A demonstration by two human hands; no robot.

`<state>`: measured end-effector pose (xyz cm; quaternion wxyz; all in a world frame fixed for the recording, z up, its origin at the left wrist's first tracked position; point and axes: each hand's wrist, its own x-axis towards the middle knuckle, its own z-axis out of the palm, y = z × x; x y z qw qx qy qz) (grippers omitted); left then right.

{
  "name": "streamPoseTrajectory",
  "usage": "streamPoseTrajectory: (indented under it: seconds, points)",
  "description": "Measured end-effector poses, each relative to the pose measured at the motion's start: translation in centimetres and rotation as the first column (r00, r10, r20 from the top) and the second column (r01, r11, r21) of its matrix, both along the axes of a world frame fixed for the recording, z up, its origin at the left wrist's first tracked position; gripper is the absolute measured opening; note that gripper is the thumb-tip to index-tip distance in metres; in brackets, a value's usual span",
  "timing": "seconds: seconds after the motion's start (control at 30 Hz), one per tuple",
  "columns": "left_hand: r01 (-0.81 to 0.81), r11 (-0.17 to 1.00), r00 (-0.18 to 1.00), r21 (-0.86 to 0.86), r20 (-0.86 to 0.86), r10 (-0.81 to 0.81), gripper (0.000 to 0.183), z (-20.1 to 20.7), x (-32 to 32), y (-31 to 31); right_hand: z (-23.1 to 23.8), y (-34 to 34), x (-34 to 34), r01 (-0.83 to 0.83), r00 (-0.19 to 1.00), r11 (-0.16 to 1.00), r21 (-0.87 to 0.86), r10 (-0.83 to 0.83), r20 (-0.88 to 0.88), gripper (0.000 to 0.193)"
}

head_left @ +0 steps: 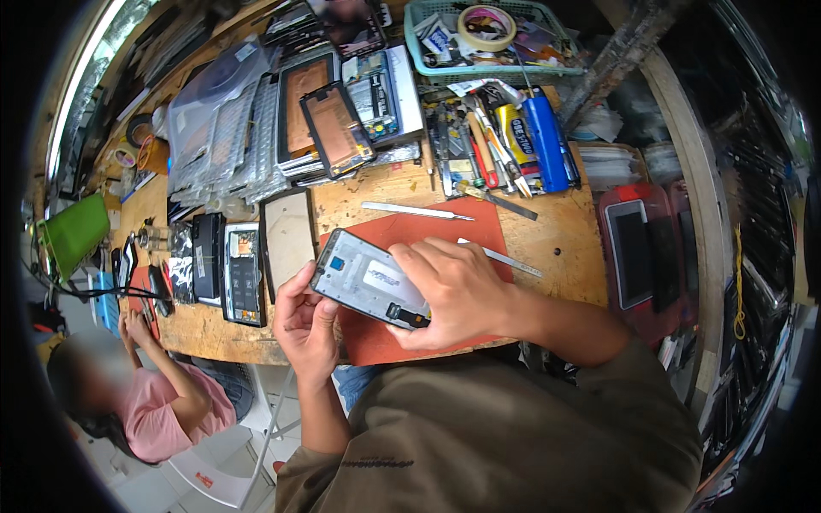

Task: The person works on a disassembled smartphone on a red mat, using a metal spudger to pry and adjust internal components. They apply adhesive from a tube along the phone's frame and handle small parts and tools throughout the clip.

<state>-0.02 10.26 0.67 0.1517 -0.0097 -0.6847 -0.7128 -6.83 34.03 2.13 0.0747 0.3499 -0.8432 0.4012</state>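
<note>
A phone frame (359,269), silver-grey inside with a dark rim, is held tilted over a red mat (462,224). At its left end, the fingers and thumb of my left hand (306,323) grip the edge. My right hand (449,286) is closed around the other end, its fingers over the top side and the thumb along the near edge. A black connector piece (407,315) shows by the right thumb. Beyond the phone frame lies a slim metal tool (416,210); another metal strip (505,259) lies partly behind my right hand.
Opened phones (244,274) line the bench to the left. Farther back are stacked screens and frames (338,128), bubble-wrap bags (227,141), hand tools (483,141) and a green basket (547,64). A person in a pink shirt (175,410) sits at the lower left.
</note>
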Motion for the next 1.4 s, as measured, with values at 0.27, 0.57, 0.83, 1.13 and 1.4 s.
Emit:
streamPoseTrajectory:
  seconds: [0.27, 0.57, 0.83, 1.13, 1.4]
  points:
    - [0.070, 0.980, 0.974, 0.184, 0.201, -0.107, 0.077, -0.6, -0.2, 2.1, 0.0, -0.2, 0.4, -0.007, 0.990, 0.986, 0.167, -0.018, 0.143, 0.090]
    - [-0.130, 0.976, 0.859, -0.172, 0.472, 0.197, 0.049, -0.2, 1.4, 1.6, -0.3, 4.9, -6.7, 0.317, 0.948, 0.921, -0.228, -0.308, 0.075, 0.013]
    - [-0.139, 0.789, 0.989, -0.598, -0.038, 0.145, 0.011, 0.2, 0.7, 4.4, -1.4, 6.7, -9.8, 0.511, 0.855, 0.710, -0.485, -0.477, 0.202, 0.007]
    - [-0.005, 0.557, 0.968, -0.830, -0.143, -0.205, 0.015, 0.9, -16.3, 13.2, -2.4, 6.5, -10.3, 0.446, 0.859, 0.819, -0.361, -0.505, -0.082, 0.013]
    - [0.087, 0.235, 0.996, -0.968, 0.078, -0.046, 0.018, -0.9, -21.6, 17.0, -2.5, 7.0, -10.7, 0.469, 0.826, 0.778, -0.419, -0.554, -0.104, 0.016]
